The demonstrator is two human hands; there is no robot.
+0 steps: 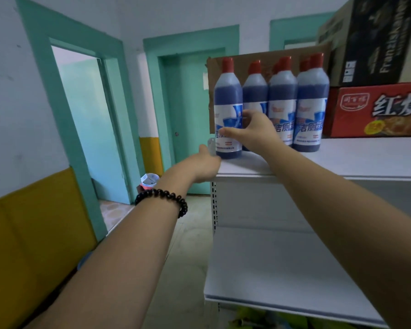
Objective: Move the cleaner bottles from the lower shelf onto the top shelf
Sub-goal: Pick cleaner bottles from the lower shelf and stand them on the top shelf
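Lower shelf (282, 269) at 5 o'clock looks bare; right hand (252, 131) half-curled around leftmost bottle (228, 100) on top shelf (342, 157); left hand (205, 166) open at its base; nearly done.

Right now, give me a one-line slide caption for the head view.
Right hand sets the leftmost bottle beside the others on the top shelf; left hand steadies its base.

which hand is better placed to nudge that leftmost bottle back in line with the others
Right. The right hand is already on the leftmost bottle at label height. The left hand sits low at the shelf corner by its base.
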